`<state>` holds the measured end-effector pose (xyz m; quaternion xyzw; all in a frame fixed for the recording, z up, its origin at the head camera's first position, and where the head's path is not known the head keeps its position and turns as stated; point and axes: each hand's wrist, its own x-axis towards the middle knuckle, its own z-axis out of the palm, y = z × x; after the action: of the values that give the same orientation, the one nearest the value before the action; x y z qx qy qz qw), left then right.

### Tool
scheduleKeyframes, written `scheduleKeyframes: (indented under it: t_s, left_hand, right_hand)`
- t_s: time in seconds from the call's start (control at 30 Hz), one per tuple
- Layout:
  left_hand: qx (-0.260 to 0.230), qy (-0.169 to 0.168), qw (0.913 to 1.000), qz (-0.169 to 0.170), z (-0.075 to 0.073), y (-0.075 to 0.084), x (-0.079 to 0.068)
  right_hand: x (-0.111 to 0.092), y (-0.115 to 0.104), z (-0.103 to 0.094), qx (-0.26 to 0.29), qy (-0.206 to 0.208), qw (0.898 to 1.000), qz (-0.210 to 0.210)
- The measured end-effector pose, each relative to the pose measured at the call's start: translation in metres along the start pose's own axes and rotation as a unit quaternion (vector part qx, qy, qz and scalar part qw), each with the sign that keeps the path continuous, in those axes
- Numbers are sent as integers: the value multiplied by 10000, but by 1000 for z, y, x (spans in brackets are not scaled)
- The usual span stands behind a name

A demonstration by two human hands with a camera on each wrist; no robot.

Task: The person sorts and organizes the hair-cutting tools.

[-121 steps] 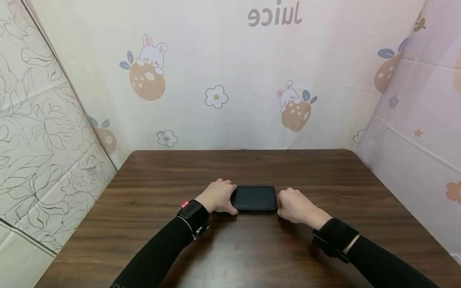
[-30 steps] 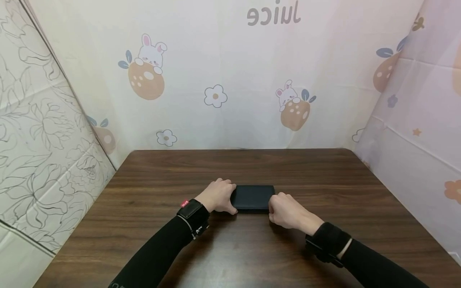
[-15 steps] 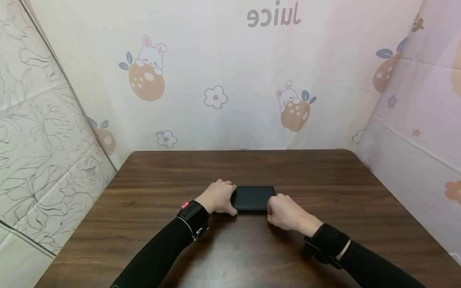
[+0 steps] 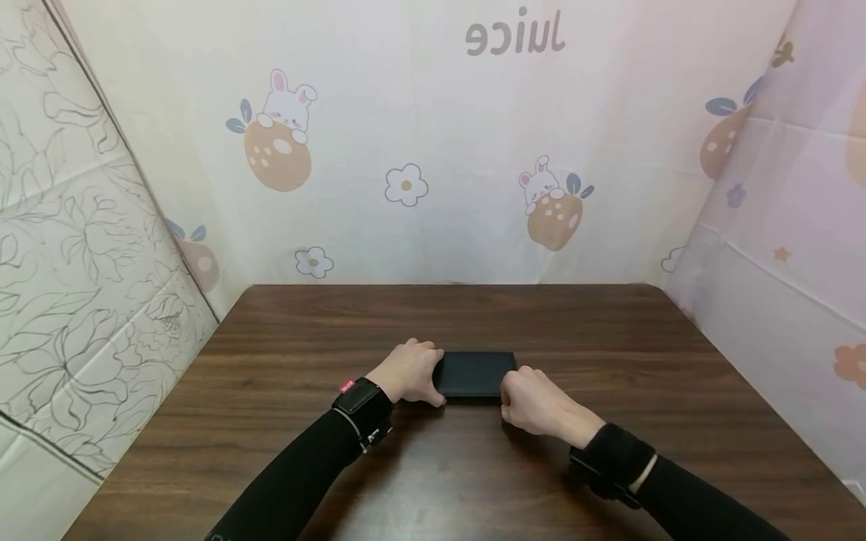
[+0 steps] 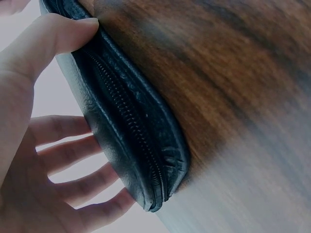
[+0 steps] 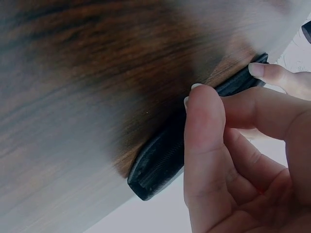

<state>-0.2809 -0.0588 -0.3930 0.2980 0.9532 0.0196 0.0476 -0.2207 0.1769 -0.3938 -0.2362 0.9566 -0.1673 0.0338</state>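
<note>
A black zip wallet [image 4: 475, 374] lies flat on the brown wooden table. My left hand [image 4: 409, 373] holds its left end, thumb at the near edge and the other fingers spread along the far side. In the left wrist view the zipper [image 5: 127, 114] runs around the wallet's rim, its teeth showing between two raised edges. My right hand [image 4: 544, 404] is at the near edge by the right corner, thumb and forefinger pinched together at the zipper. Those fingertips cover the zipper pull, as the right wrist view also shows, with the wallet's rounded corner [image 6: 153, 170] beside them.
The wooden tabletop [image 4: 325, 315] extends around the wallet on all sides. Behind it hangs a pale curtain [image 4: 460, 113] printed with rabbits and flowers, and a flower-line panel [image 4: 88, 248] stands at the left. Dark bands are strapped around both wrists.
Compared with four seconds ago, my right hand has gone from the wallet's right end around to its near edge, creeping slightly left lately. The left hand and wallet stay in place.
</note>
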Motion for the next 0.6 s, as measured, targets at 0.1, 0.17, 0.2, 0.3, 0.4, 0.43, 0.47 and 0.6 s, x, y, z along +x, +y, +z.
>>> scheduleKeyframes:
  t_s: [0.1, 0.17, 0.2, 0.3, 0.4, 0.43, 0.47, 0.6]
  left_hand:
    - [-4, -25, 10000, -14, 1, 0, 0]
    - [-12, -25, 10000, -6, 1, 0, 0]
    - [-10, -15, 10000, 8, 1, 0, 0]
    - [2, 4, 10000, 45, 0, 0, 0]
    - [12, 8, 10000, 47, -1, 0, 0]
    - [6, -2, 10000, 36, -1, 0, 0]
    - [4, -12, 10000, 27, -1, 0, 0]
    - [-12, -40, 10000, 8, -1, 1, 0]
  right_hand:
    - [1, -1, 0, -2, -26, 10000, 5]
    - [1, -1, 0, -9, -49, 10000, 41]
    - [2, -2, 0, -10, -59, 9999, 81]
    - [2, -3, -1, 16, -85, 9998, 169]
    - [3, -4, -2, 63, -95, 9998, 185]
    - [3, -4, -2, 81, -105, 9997, 190]
    - [3, -5, -2, 89, -109, 9997, 186]
    - [3, -5, 0, 105, -127, 9998, 128]
